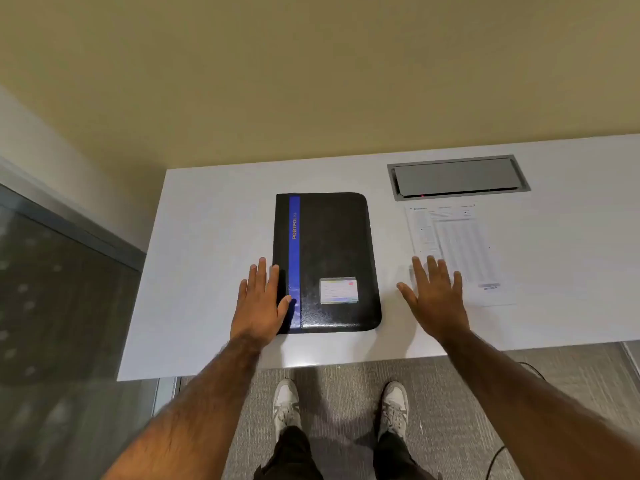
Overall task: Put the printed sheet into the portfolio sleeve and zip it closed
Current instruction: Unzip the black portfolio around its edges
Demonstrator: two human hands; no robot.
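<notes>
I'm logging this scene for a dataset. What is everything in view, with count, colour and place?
portfolio: one, black with a blue stripe, closed, flat mid-table
label card: one, pale, on the portfolio's near right corner
printed sheet: one, white, right of the portfolio
cable hatch: one, grey, set in the table beyond the sheet
table: one, white
shoes: two, pale, on grey carpet
left hand: open, at the portfolio's left edge
right hand: open, over the sheet's near left corner
</notes>
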